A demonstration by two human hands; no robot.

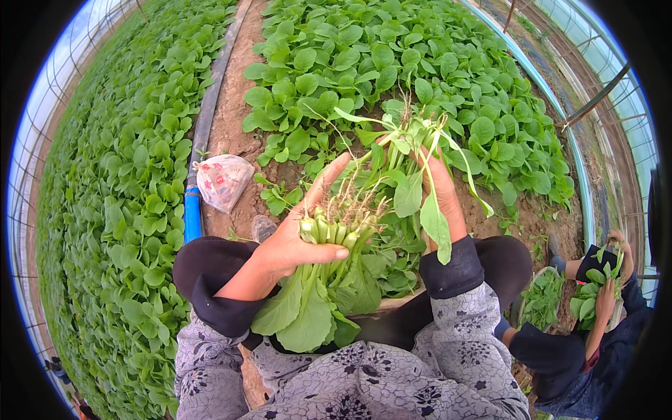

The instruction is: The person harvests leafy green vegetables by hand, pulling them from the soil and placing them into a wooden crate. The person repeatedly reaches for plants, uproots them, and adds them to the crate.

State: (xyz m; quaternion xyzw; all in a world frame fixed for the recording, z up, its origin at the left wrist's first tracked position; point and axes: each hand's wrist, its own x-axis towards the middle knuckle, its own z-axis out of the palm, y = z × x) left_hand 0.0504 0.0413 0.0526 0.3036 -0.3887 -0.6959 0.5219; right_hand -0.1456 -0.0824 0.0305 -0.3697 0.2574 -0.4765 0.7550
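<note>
My left hand [294, 241] grips a thick bunch of leafy greens [310, 310], its pale stem bases and thin roots pointing up and the broad leaves hanging down. Higher and to the right, my right hand [441, 189] holds a smaller, looser bunch of greens [409, 152], roots upward, with some limp leaves drooping over the wrist. Below both hands, between my knees, cut greens lie in a container [386, 305] with a pale rim, mostly hidden by the leaves and my arms.
Dense beds of growing greens [341, 68] spread ahead and leftward [121, 210]. A knotted plastic bag [223, 181] rests on the soil near a black hose [215, 105] with a blue section [192, 215]. At right, a co-worker [593, 341] holds greens beside a filled container [541, 299].
</note>
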